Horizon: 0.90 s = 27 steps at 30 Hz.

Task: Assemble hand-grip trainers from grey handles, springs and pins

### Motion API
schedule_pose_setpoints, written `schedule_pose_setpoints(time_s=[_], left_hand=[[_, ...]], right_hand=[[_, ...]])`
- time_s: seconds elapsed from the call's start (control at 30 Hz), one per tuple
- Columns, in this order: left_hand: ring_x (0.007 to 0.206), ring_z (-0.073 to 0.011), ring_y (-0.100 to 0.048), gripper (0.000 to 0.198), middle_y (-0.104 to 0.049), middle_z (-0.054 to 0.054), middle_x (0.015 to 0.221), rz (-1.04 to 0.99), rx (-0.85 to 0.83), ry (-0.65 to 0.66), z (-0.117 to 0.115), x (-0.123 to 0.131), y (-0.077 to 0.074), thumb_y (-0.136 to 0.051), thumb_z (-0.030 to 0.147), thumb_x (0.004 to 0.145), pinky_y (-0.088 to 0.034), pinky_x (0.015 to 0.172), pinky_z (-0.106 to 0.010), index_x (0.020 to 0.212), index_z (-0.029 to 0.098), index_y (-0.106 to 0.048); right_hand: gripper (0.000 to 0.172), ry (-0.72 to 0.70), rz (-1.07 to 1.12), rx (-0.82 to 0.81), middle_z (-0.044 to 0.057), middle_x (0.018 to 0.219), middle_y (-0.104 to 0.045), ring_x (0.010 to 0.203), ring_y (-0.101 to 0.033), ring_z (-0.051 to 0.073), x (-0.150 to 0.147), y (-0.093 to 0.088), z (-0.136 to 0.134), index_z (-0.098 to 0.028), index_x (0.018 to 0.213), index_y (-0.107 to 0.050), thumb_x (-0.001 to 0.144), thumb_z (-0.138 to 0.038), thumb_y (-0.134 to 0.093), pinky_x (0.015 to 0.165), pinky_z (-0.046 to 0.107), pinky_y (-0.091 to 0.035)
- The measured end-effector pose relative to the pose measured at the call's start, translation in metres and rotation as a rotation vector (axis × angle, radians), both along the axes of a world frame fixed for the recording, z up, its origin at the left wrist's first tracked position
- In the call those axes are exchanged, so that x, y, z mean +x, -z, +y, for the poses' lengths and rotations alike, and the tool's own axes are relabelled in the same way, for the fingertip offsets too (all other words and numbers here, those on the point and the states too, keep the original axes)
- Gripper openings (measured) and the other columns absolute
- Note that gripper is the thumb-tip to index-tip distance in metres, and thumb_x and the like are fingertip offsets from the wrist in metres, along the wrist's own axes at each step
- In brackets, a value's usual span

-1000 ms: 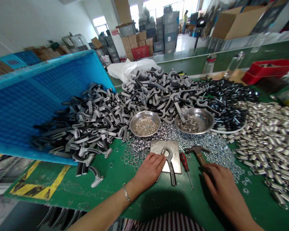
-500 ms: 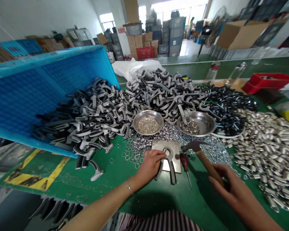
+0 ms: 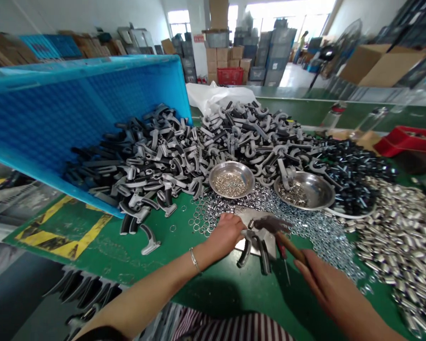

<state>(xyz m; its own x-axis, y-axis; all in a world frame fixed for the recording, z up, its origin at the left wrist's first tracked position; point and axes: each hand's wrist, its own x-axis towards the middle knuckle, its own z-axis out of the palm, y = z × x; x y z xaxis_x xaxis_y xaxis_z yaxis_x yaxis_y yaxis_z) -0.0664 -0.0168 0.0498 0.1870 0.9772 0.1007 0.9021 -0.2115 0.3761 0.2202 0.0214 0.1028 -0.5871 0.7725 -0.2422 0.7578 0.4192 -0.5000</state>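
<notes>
My left hand (image 3: 227, 235) grips a grey metal clamp casting (image 3: 255, 251), which lies on a square steel plate (image 3: 256, 219). My right hand (image 3: 328, 296) holds a wooden-handled hammer (image 3: 287, 246) by its shaft. The blurred hammer head sits just above the casting, and I cannot tell whether they touch. A red-handled screwdriver (image 3: 282, 251) lies beside the plate, partly hidden by the hammer. Loose steel rings (image 3: 213, 213) spread behind the plate.
A tilted blue crate (image 3: 74, 104) spills dark clamp parts (image 3: 145, 166) onto the green bench. Behind the plate stand two steel bowls (image 3: 231, 180) (image 3: 303, 190) of small parts. Black bolts (image 3: 355, 180) and silver sleeves (image 3: 401, 241) lie heaped to the right.
The hammer has swung left and down, its head now over the casting and blurred by motion. My view has shifted, moving the bench scene right and the plate slightly up.
</notes>
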Motion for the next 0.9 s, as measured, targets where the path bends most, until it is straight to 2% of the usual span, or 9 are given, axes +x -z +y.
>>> schedule_pose_setpoints(time_s=[0.1,0.23,0.3,0.4,0.5,0.6,0.73,0.9], left_hand=[[0.102,-0.0259,-0.051,0.016,-0.061,-0.007,0.099,0.093,0.003,-0.010,0.003,0.003,0.000,-0.059,0.031,0.093,-0.036,0.096,-0.041,0.098,0.017,-0.065],[0.100,-0.0260,-0.051,0.017,-0.061,-0.008,0.098,0.152,0.027,0.002,0.003,0.005,0.000,-0.060,0.032,0.092,-0.036,0.096,-0.040,0.094,0.015,-0.064],[0.100,-0.0258,-0.051,0.017,-0.061,-0.008,0.099,0.154,0.030,0.006,0.003,0.004,0.000,-0.061,0.031,0.092,-0.036,0.096,-0.040,0.095,0.014,-0.063],[0.100,-0.0259,-0.052,0.016,-0.061,-0.007,0.098,0.157,0.011,0.005,0.004,0.004,-0.001,-0.058,0.031,0.094,-0.037,0.095,-0.040,0.095,0.015,-0.063],[0.099,-0.0259,-0.052,0.018,-0.061,-0.008,0.098,0.159,0.017,0.003,0.005,0.004,-0.001,-0.058,0.032,0.094,-0.038,0.095,-0.040,0.095,0.015,-0.063],[0.100,-0.0257,-0.052,0.018,-0.061,-0.008,0.099,0.140,0.008,0.003,0.004,0.004,-0.002,-0.060,0.032,0.093,-0.038,0.096,-0.040,0.095,0.015,-0.064],[0.101,-0.0269,-0.053,0.019,-0.062,-0.009,0.099,0.137,-0.018,0.005,0.005,0.003,0.000,-0.060,0.033,0.092,-0.038,0.096,-0.041,0.097,0.015,-0.064],[0.104,-0.0279,-0.053,0.019,-0.062,-0.010,0.101,0.146,-0.037,-0.004,0.011,0.005,0.002,-0.060,0.032,0.093,-0.036,0.098,-0.043,0.097,0.014,-0.064]], right_hand=[[0.030,-0.081,-0.033,-0.039,0.006,0.073,-0.071,0.063,-0.069,0.025,-0.007,-0.004,0.003,-0.024,0.089,-0.055,0.096,-0.049,-0.040,0.056,0.031,-0.047],[0.032,-0.002,0.070,-0.055,0.005,0.083,-0.072,0.073,-0.070,0.023,-0.008,-0.006,0.003,-0.025,0.101,-0.055,0.100,-0.050,-0.034,0.064,0.030,-0.049],[0.033,0.006,0.012,-0.030,0.006,0.079,-0.071,0.069,-0.069,0.024,-0.007,-0.002,0.004,-0.024,0.096,-0.054,0.098,-0.051,-0.035,0.063,0.032,-0.048],[0.034,-0.039,-0.062,-0.086,0.005,0.073,-0.069,0.066,-0.068,0.025,-0.006,0.005,0.006,-0.025,0.088,-0.053,0.097,-0.053,-0.037,0.060,0.032,-0.046],[0.034,-0.014,0.031,-0.089,0.004,0.078,-0.071,0.072,-0.069,0.023,-0.006,0.005,0.007,-0.025,0.096,-0.054,0.099,-0.052,-0.033,0.064,0.030,-0.047],[0.032,-0.017,-0.003,-0.010,0.006,0.072,-0.070,0.064,-0.068,0.024,-0.010,0.004,0.009,-0.023,0.095,-0.055,0.098,-0.049,-0.036,0.058,0.031,-0.045],[0.031,-0.107,0.006,-0.066,0.006,0.078,-0.072,0.070,-0.069,0.023,-0.021,0.002,0.023,-0.024,0.093,-0.057,0.098,-0.048,-0.037,0.062,0.030,-0.046],[0.033,-0.001,-0.040,0.048,0.006,0.071,-0.070,0.064,-0.067,0.023,-0.032,0.006,0.050,-0.023,0.086,-0.055,0.097,-0.048,-0.036,0.062,0.032,-0.047]])
